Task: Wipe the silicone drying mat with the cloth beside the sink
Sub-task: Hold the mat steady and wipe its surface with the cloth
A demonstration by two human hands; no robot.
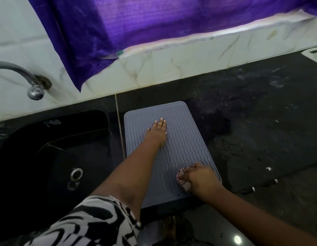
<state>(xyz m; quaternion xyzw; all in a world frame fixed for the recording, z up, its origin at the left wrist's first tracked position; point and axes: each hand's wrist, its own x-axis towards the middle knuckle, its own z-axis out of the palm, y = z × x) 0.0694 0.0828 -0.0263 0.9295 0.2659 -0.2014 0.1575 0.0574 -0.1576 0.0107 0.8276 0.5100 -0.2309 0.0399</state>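
Observation:
A grey-blue silicone drying mat (182, 144) with a wavy ribbed surface lies on the dark counter just right of the sink. My left hand (156, 133) rests flat on the mat's upper middle, fingers together and pointing away. My right hand (202, 180) is at the mat's near right corner, closed around a small patterned cloth (182, 181) that presses on the mat. Most of the cloth is hidden under my fingers.
A black sink (53, 153) with a metal drain (76, 174) sits to the left, a chrome tap (34, 86) above it. A purple curtain (136, 23) hangs over the white tiled wall. The dark counter (260, 121) stretches right, with small objects (260, 185) near its front edge.

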